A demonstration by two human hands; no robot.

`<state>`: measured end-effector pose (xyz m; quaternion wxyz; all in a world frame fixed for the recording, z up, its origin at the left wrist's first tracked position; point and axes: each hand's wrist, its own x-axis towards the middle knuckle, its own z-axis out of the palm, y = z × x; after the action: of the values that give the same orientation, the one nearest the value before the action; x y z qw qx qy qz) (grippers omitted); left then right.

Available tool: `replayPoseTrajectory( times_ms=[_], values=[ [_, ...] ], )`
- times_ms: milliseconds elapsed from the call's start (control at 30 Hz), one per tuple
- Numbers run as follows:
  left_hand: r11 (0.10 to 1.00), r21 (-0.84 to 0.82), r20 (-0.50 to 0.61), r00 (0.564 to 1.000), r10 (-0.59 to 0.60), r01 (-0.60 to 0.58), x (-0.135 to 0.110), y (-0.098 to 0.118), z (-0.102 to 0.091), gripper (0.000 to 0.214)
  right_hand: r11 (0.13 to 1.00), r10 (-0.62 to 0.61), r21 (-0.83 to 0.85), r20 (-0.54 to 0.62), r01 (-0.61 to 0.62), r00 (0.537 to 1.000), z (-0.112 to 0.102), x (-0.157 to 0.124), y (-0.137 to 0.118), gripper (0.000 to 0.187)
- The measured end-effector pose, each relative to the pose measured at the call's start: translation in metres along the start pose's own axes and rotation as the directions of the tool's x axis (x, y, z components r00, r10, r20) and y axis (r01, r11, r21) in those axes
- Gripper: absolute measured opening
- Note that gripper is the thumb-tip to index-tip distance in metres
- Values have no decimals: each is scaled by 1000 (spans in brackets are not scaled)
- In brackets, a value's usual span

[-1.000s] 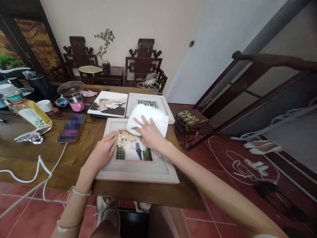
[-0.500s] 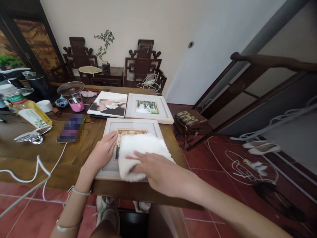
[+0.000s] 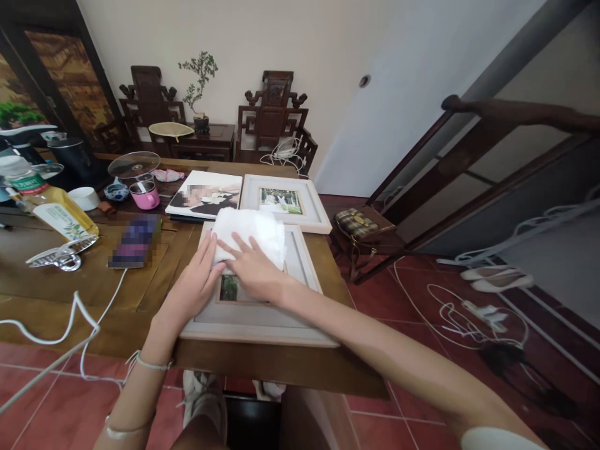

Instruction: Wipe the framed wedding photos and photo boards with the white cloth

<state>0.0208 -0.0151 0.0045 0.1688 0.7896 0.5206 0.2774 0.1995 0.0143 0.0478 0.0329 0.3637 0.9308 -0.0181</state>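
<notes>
A light wooden picture frame lies face up at the table's near edge. Across its upper part is a thick white fluffy cloth, which covers most of the picture inside. My right hand presses on this cloth with fingers spread, holding it against the frame. Flat along the frame's left side rests my left hand, its fingers stretched out and the tips beside the cloth. A strip of the picture shows below my right hand.
Behind are a second framed photo and a white-edged photo panel. Leftward on the table lie a phone with a cable, a hair claw, a pink cup and an oil bottle. A chair stands right.
My right hand has slid the cloth up and left, toward the frame's far edge. The frame's lower right part is uncovered now. My left hand has barely moved.
</notes>
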Motion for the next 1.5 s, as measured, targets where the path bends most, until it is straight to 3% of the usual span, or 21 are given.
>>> replayPoseTrajectory(
  times_ms=[200,333,500,700,833,933,1033,1100,1167,1233,1300,1400,1500],
  values=[
    [997,-72,8,999,38,-38,-5,-3,-3,70,994,-113,14,73,112,991,-15,-32,-46,50],
    [998,-56,23,999,35,-34,-6,-4,-2,67,983,-175,85,165,163,971,-18,-52,-53,58],
    [999,43,69,997,-30,27,-3,-1,1,62,986,-109,150,214,78,971,-20,-81,-33,62],
    [989,143,69,997,38,-48,-2,-9,7,55,985,66,142,196,-95,978,-25,-133,6,57],
    [987,148,54,997,59,-67,-2,-13,9,51,949,73,298,123,-107,990,-32,-146,44,63],
    [986,148,40,997,65,-70,-2,-12,9,48,901,235,396,-102,-178,967,-39,-132,67,62],
    [987,147,29,997,68,-72,-2,-12,9,47,877,439,381,-383,-294,813,-44,-100,74,56],
    [987,146,27,997,69,-72,-2,-13,10,47,911,403,304,-504,-281,763,-43,-72,69,56],
    [986,147,29,997,70,-73,-2,-13,10,46,968,248,166,-523,-189,816,-38,-42,60,59],
    [985,157,34,997,68,-73,-1,-11,9,46,997,76,31,-417,-69,906,-29,-13,50,62],
    [982,173,44,997,67,-74,0,-9,7,44,999,-36,-40,-287,26,957,-19,10,41,58],
    [979,185,64,995,76,-86,1,-5,5,43,996,-76,-56,-197,66,978,-9,26,33,49],
    [977,190,80,994,78,-92,1,-5,4,45,997,-38,-68,-154,28,987,-9,19,37,48]
  ],
)
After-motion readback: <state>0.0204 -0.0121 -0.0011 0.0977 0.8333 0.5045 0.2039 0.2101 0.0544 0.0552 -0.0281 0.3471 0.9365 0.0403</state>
